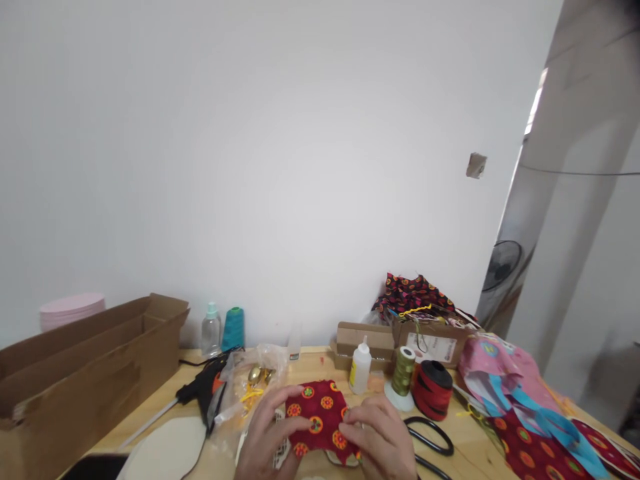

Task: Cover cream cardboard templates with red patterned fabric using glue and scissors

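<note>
Between my two hands is a piece of dark red patterned fabric (326,419) with orange and yellow flower motifs. My left hand (273,437) pinches its left side, the thumb lying on top of the cloth. The fingers of my right hand (381,437) close on its right edge. A pale piece shows in part beneath the fabric, but my hands cover most of it. Just right of my right hand lie the black handles of scissors (434,435). A white glue bottle (360,368) stands behind the fabric.
At left stand a long cardboard box (95,373), a glue gun (203,393) and a cream flat piece (163,450). A clear plastic bag (235,380) holds gold pieces. Green thread (403,372) and red-black thread (433,393) stand right, near more patterned fabric (535,453).
</note>
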Demonstrator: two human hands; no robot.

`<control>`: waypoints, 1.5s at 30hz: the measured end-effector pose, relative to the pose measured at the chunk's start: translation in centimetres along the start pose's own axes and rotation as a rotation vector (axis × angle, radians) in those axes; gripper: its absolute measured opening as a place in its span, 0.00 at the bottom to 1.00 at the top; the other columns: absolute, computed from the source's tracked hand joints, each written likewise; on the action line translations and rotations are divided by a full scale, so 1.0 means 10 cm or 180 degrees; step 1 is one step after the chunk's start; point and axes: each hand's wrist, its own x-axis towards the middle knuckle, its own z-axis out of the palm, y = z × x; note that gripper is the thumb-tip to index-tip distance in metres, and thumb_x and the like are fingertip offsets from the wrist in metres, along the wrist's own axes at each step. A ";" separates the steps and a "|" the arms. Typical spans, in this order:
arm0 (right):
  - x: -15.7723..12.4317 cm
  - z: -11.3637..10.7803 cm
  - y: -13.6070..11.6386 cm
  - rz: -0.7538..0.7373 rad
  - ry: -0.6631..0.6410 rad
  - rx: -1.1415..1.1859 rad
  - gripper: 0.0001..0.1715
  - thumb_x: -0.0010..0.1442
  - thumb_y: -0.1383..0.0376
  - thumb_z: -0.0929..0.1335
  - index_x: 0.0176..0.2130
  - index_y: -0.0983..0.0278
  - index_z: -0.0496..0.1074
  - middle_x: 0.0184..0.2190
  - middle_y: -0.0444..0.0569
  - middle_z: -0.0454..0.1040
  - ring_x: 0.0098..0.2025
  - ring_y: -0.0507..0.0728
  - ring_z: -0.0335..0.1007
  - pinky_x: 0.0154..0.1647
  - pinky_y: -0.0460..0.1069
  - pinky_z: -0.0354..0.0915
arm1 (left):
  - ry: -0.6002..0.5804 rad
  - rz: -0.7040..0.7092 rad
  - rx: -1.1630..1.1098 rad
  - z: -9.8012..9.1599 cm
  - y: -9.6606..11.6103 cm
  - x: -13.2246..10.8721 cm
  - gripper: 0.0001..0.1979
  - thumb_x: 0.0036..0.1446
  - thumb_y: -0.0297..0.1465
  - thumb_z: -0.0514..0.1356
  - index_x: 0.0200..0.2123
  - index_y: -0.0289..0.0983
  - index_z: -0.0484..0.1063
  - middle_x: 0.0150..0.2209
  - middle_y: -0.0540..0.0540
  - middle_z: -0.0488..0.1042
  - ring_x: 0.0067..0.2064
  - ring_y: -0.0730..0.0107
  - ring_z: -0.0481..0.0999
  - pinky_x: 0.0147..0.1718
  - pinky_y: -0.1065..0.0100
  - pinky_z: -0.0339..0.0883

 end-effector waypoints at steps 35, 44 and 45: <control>0.05 0.21 -0.07 0.3474 0.0220 0.1864 0.16 0.41 0.55 0.72 0.21 0.67 0.74 0.19 0.47 0.74 0.22 0.53 0.67 0.25 0.46 0.63 | -0.0196 -0.4761 -0.2821 0.42 0.23 -0.23 0.25 0.29 0.41 0.68 0.31 0.33 0.69 0.23 0.44 0.76 0.23 0.61 0.75 0.18 0.64 0.70; 0.09 0.17 -0.02 0.3391 0.0141 0.1301 0.24 0.41 0.50 0.71 0.27 0.68 0.74 0.24 0.52 0.76 0.26 0.56 0.69 0.27 0.48 0.65 | -0.0081 -0.5009 -0.3290 0.37 0.24 -0.17 0.27 0.29 0.39 0.69 0.34 0.33 0.68 0.23 0.44 0.76 0.24 0.59 0.76 0.20 0.63 0.70; 0.10 0.13 0.01 0.3387 0.0122 0.1187 0.24 0.42 0.50 0.70 0.28 0.68 0.74 0.24 0.52 0.76 0.26 0.56 0.69 0.27 0.48 0.65 | -0.0050 -0.5053 -0.3399 0.36 0.24 -0.16 0.27 0.29 0.39 0.69 0.34 0.33 0.67 0.23 0.44 0.76 0.25 0.59 0.76 0.21 0.63 0.71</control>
